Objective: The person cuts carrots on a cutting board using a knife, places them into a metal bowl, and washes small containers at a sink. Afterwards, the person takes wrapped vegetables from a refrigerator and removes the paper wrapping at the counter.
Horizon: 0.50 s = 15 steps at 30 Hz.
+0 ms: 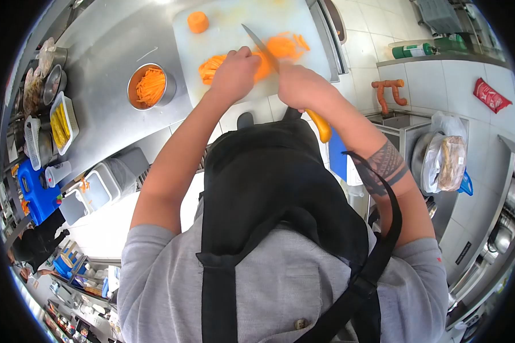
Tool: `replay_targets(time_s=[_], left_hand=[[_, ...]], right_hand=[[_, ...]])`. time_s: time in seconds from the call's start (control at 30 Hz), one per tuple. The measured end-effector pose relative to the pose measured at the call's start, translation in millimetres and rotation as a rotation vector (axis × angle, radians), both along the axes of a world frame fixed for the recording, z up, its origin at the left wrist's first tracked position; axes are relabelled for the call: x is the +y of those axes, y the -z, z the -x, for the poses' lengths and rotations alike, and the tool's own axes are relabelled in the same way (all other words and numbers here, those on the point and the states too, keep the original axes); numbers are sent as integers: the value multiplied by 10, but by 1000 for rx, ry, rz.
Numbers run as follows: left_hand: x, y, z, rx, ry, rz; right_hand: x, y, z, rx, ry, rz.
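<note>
My right hand is wrapped around the yellow handle of a kitchen knife, whose blade points up and to the left over the white cutting board. My left hand is curled over sliced carrot, its fingertips close to the blade and partly hidden. Between the two hands lies more orange carrot, slightly blurred. Cut carrot strips are heaped on the blade's right side. A thick carrot chunk stands apart at the board's upper left.
Left of the board, a steel container holds carrot strips on the steel counter. A white basket with yellow items sits farther left. Below are grey bins and a blue container. Another person is at lower left.
</note>
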<state>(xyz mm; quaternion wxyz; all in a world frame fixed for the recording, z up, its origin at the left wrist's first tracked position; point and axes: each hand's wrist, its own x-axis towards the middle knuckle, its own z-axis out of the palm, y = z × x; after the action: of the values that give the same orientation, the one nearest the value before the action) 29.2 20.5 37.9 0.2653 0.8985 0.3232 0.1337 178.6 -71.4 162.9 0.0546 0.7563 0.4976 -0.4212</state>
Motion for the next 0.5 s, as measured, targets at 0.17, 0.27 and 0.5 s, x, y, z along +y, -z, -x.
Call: replay_targets(time_s=[0.17, 0.27, 0.5], left_hand=[[21, 134, -10, -42, 28, -20], [26, 128, -20, -48, 26, -6], [46, 135, -26, -22, 41, -9]], right_hand=[[-261, 348, 67, -83, -24, -175], [-403, 892, 59, -110, -2, -290], [-117, 134, 73, 7, 27, 52]])
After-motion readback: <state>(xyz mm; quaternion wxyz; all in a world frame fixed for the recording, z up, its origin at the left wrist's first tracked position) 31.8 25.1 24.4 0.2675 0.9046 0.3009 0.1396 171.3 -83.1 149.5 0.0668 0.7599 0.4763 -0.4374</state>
